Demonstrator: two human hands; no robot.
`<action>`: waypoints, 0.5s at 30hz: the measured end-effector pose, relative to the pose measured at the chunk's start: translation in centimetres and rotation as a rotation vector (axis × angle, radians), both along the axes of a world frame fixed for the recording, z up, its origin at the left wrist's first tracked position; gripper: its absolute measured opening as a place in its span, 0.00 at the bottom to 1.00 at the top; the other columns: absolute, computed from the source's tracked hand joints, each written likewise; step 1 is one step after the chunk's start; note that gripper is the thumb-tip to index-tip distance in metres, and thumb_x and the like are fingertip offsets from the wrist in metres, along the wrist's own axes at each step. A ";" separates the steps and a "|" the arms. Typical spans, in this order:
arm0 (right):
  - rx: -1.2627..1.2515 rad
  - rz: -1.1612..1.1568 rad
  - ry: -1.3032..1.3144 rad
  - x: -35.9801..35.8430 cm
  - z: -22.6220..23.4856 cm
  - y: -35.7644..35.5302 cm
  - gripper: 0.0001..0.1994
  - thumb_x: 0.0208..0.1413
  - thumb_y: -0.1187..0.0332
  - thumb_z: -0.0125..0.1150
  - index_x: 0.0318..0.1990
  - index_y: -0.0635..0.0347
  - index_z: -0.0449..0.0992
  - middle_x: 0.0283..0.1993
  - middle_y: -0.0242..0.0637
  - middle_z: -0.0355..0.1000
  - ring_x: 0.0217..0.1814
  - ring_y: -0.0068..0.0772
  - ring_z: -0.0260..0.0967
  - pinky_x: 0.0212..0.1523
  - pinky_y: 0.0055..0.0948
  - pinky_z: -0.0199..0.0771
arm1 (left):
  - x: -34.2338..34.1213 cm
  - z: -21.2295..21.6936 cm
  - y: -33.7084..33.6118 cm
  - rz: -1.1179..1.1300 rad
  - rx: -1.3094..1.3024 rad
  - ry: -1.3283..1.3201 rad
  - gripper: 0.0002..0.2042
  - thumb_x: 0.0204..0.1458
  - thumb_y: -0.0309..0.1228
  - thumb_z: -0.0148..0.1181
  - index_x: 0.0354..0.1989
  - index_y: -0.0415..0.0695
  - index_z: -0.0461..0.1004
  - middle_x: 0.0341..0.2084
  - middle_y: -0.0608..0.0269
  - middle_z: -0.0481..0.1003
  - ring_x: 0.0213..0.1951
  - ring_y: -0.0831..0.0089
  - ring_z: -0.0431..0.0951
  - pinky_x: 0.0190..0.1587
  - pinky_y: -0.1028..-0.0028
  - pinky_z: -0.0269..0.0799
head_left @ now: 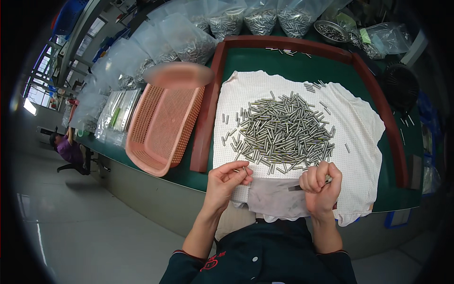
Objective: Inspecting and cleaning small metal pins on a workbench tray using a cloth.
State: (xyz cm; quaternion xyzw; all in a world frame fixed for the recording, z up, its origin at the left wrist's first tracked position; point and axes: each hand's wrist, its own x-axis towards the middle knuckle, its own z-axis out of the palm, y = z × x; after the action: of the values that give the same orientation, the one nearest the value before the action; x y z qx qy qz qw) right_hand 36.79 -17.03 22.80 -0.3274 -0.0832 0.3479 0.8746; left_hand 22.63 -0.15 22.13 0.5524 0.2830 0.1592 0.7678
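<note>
My left hand (229, 181) is closed in a pinch on a small metal pin (245, 169), just off the near left side of the pile. In a fist, my right hand (321, 185) grips a small tool with a flat dark blade (294, 188) that points left; a pale end shows above the fingers, and the rest is hidden. Beyond both hands a heap of short shiny metal pins (283, 130) is spread over a white dotted cloth (362, 128). Below the heap, between my hands, lies a smaller grey cloth (272, 195).
A red-brown wooden frame (204, 137) borders the green table (246, 59). Left of it sits a pink plastic basket (163, 128). Clear bags of metal parts (189, 45) line the back, with a metal bowl (331, 32) at far right. Another person (71, 150) sits far left.
</note>
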 end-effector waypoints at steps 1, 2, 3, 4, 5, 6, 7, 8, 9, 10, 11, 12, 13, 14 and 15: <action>0.001 -0.003 0.001 0.0 0.0 0.0 0.20 0.60 0.59 0.30 0.14 0.53 0.51 0.09 0.25 0.45 0.10 0.19 0.35 0.15 0.23 0.41 | 0.0 0.0 0.0 0.004 0.001 -0.001 0.11 0.52 0.20 0.52 0.44 0.30 0.70 0.31 0.51 0.76 0.31 0.74 0.77 0.36 0.78 0.74; 0.002 -0.006 0.001 0.0 0.0 -0.1 0.20 0.60 0.59 0.30 0.14 0.53 0.51 0.09 0.25 0.45 0.10 0.19 0.35 0.15 0.23 0.41 | 0.0 0.0 0.0 0.001 -0.007 0.004 0.12 0.52 0.20 0.53 0.44 0.31 0.70 0.31 0.52 0.76 0.31 0.74 0.77 0.37 0.78 0.74; 0.003 -0.003 0.000 0.0 -0.1 -0.2 0.20 0.60 0.59 0.30 0.14 0.53 0.51 0.09 0.25 0.45 0.10 0.19 0.35 0.15 0.23 0.41 | 0.0 0.0 0.0 -0.003 -0.016 0.010 0.12 0.51 0.20 0.53 0.45 0.31 0.70 0.31 0.52 0.76 0.31 0.74 0.77 0.37 0.78 0.74; 0.027 0.014 0.004 0.1 -0.2 -0.3 0.20 0.60 0.59 0.30 0.15 0.53 0.52 0.10 0.26 0.46 0.12 0.19 0.36 0.16 0.23 0.42 | 0.0 0.0 0.0 -0.001 -0.015 0.008 0.12 0.51 0.20 0.53 0.45 0.31 0.70 0.31 0.52 0.76 0.31 0.74 0.77 0.37 0.78 0.74; 0.051 0.032 0.008 0.1 -0.3 -0.4 0.19 0.60 0.60 0.29 0.16 0.54 0.53 0.10 0.27 0.47 0.13 0.20 0.37 0.18 0.23 0.43 | 0.0 0.0 0.0 0.001 -0.017 0.018 0.12 0.51 0.19 0.52 0.44 0.31 0.70 0.31 0.52 0.75 0.31 0.73 0.77 0.37 0.78 0.74; 0.051 0.035 0.007 0.1 -0.3 -0.4 0.19 0.60 0.60 0.29 0.16 0.54 0.53 0.10 0.27 0.47 0.13 0.20 0.37 0.18 0.23 0.43 | 0.0 0.1 -0.1 0.003 -0.018 0.028 0.12 0.51 0.18 0.52 0.44 0.31 0.70 0.32 0.52 0.75 0.30 0.73 0.77 0.37 0.78 0.74; 0.049 0.031 0.009 0.1 -0.3 -0.4 0.20 0.60 0.60 0.29 0.16 0.54 0.52 0.10 0.27 0.47 0.13 0.20 0.37 0.18 0.23 0.43 | 0.1 0.0 -0.1 0.006 -0.019 0.026 0.12 0.51 0.18 0.52 0.44 0.31 0.70 0.32 0.52 0.75 0.30 0.73 0.77 0.37 0.78 0.74; 0.048 0.027 0.012 0.1 -0.3 -0.4 0.20 0.59 0.60 0.29 0.16 0.54 0.52 0.10 0.27 0.47 0.13 0.20 0.37 0.17 0.23 0.42 | 0.1 0.0 -0.1 0.001 -0.024 0.027 0.11 0.51 0.18 0.52 0.44 0.31 0.70 0.32 0.52 0.75 0.31 0.73 0.77 0.38 0.78 0.73; 0.048 0.031 0.011 0.1 -0.3 -0.4 0.20 0.59 0.60 0.29 0.16 0.54 0.52 0.10 0.27 0.47 0.13 0.20 0.37 0.17 0.23 0.42 | 0.2 0.1 -0.1 -0.003 -0.028 0.028 0.11 0.51 0.18 0.52 0.43 0.31 0.70 0.32 0.53 0.75 0.31 0.73 0.77 0.39 0.78 0.73; 0.048 0.029 0.009 0.1 -0.3 -0.3 0.20 0.59 0.60 0.29 0.15 0.53 0.52 0.10 0.27 0.47 0.13 0.20 0.37 0.17 0.23 0.42 | 0.1 0.1 -0.1 0.001 -0.028 0.027 0.11 0.51 0.18 0.52 0.43 0.31 0.70 0.32 0.53 0.75 0.31 0.73 0.77 0.39 0.78 0.73; 0.048 0.027 0.007 0.1 -0.2 -0.3 0.20 0.59 0.60 0.29 0.15 0.53 0.52 0.10 0.27 0.47 0.13 0.19 0.37 0.17 0.23 0.42 | 0.1 0.1 -0.2 -0.002 0.007 0.011 0.10 0.51 0.18 0.52 0.43 0.31 0.70 0.32 0.53 0.75 0.32 0.74 0.77 0.39 0.78 0.73; 0.047 0.030 0.006 0.1 -0.2 -0.3 0.20 0.59 0.60 0.29 0.15 0.53 0.52 0.10 0.27 0.47 0.13 0.19 0.37 0.17 0.23 0.42 | 0.1 0.1 -0.3 -0.005 0.041 -0.005 0.10 0.51 0.18 0.52 0.42 0.31 0.71 0.32 0.53 0.75 0.33 0.74 0.77 0.40 0.78 0.72; 0.044 0.027 0.013 0.1 -0.2 -0.3 0.20 0.60 0.60 0.29 0.15 0.53 0.52 0.10 0.27 0.47 0.12 0.19 0.37 0.17 0.23 0.42 | 0.1 0.0 -0.3 -0.002 0.040 -0.005 0.10 0.51 0.18 0.52 0.42 0.31 0.71 0.32 0.53 0.75 0.33 0.74 0.77 0.40 0.78 0.72; 0.041 0.024 0.019 0.1 -0.2 -0.2 0.20 0.60 0.60 0.29 0.15 0.53 0.52 0.10 0.27 0.47 0.12 0.19 0.36 0.17 0.23 0.42 | 0.0 -0.1 -0.2 -0.013 0.060 -0.018 0.09 0.51 0.18 0.51 0.41 0.31 0.71 0.32 0.53 0.75 0.34 0.74 0.76 0.41 0.78 0.72; 0.040 0.025 0.018 0.1 -0.2 -0.2 0.20 0.60 0.60 0.29 0.15 0.53 0.52 0.10 0.27 0.47 0.12 0.19 0.36 0.17 0.23 0.42 | 0.0 -0.1 -0.2 -0.027 0.078 -0.032 0.09 0.51 0.17 0.51 0.40 0.31 0.71 0.33 0.54 0.75 0.34 0.74 0.76 0.42 0.78 0.72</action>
State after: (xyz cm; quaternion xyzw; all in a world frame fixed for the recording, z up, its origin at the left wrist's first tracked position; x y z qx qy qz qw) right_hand 36.86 -17.27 22.63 -0.3055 -0.0864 0.3599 0.8773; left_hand 22.68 -0.31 21.99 0.5831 0.2568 0.1687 0.7521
